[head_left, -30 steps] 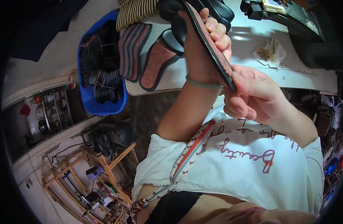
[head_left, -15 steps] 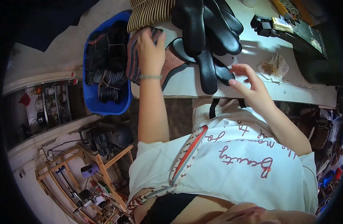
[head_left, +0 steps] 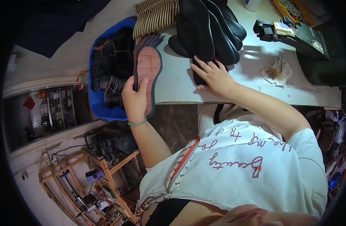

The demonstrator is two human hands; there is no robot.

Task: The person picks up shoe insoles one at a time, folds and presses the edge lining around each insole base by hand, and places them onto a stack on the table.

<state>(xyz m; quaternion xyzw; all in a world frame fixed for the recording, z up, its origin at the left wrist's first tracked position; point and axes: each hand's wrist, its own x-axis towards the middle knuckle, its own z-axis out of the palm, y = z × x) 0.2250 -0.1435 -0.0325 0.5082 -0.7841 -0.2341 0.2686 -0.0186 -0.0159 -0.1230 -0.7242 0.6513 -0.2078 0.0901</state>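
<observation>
**Operator:** State the position of each hand.

**Instructor:** The left hand [head_left: 134, 101] grips a reddish-brown shoe sole [head_left: 148, 71] with a dark rim, left of centre in the frame. The thumb lies across the patterned face; the other fingers wrap behind and are hidden. The sole's toe end points to the top of the frame, over the edge of the white table [head_left: 180, 84]. The right hand [head_left: 214, 77] lies open at centre frame, fingers spread flat on a black sole [head_left: 198, 73] at the foot of the black stack [head_left: 208, 30].

**Operator:** How is the gripped sole best handled?

**Instructor:** Judged from the grip: hold near the heel, as now, and keep the thumb pressed so the flexible piece does not droop. Keep it clear of the blue bin [head_left: 95, 67] of dark soles just beside it.

**Operator:** And the right hand?

**Instructor:** Keep the palm flat so the black sole stays put; the leaning stack above could slide.
</observation>
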